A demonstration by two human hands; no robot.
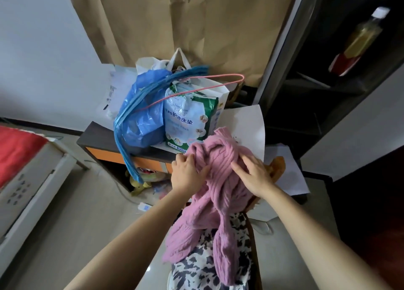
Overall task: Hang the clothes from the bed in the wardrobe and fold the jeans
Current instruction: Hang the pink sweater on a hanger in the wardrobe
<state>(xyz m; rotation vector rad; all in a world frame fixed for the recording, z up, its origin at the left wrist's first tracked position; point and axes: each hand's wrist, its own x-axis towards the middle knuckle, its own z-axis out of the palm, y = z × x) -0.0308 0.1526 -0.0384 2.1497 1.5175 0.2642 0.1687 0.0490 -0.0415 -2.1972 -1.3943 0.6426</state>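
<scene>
A pink cable-knit sweater [215,193] hangs bunched in front of me, its sleeves dangling down. My left hand [188,172] grips its left side with the fingers pressed into the knit. My right hand [253,176] lies over its upper right part, fingers spread and holding the fabric. Under the sweater a black-and-white patterned garment [207,265] hangs lower. A brown wooden piece [278,165], possibly a hanger end, sticks out behind my right hand. The bed corner with a red cover [15,152] shows at the left edge.
A low dark cabinet with orange drawer [105,149] stands ahead, piled with a blue plastic bag [140,117], a green-and-white pack [190,117] and white paper bags. A dark open shelf unit [328,82] with a bottle [360,38] stands at right. Brown paper covers the wall behind.
</scene>
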